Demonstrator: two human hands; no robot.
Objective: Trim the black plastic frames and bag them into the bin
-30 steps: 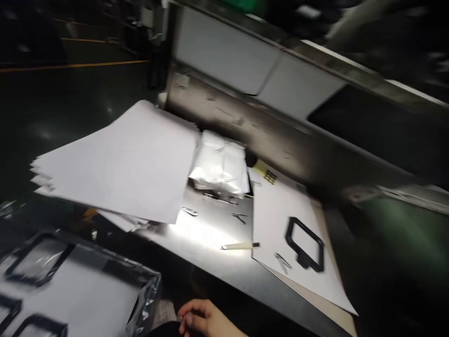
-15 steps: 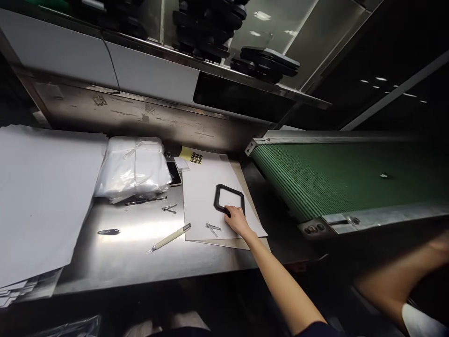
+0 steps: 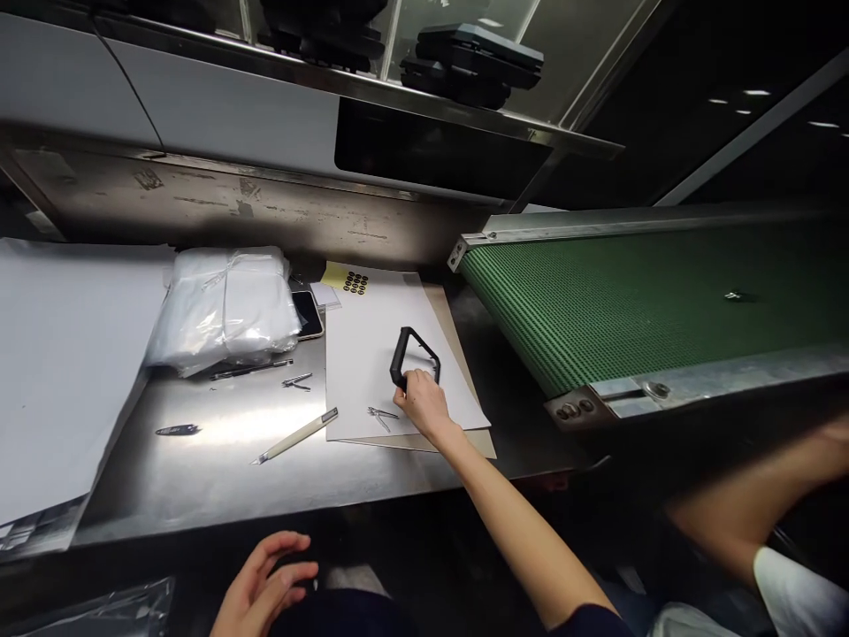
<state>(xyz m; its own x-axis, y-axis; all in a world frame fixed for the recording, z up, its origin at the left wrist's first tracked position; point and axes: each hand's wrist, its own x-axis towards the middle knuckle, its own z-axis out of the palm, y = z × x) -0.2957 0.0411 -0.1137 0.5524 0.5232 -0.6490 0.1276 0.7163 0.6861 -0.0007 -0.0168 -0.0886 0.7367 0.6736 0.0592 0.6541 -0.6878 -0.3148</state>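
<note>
My right hand grips the lower edge of a black plastic frame, which is tilted up over a white sheet. Just left of that hand, a small pair of nail clippers lies on the sheet. My left hand is in front of the table's near edge, fingers apart and curved, holding nothing. A cream-handled craft knife rests partly on the sheet's corner. Further left are a second pair of nail clippers, a black pen and a small dark pointed piece.
A tied bundle of clear plastic bags sits beside a phone. Large white sheets cover the table's left side. A green conveyor belt runs at right, with another person's arm near it. Black parts sit on the shelf above.
My right hand has taken the black frame from lying flat to tilted upward. My left hand has come into view at the bottom. The whole view has shifted slightly.
</note>
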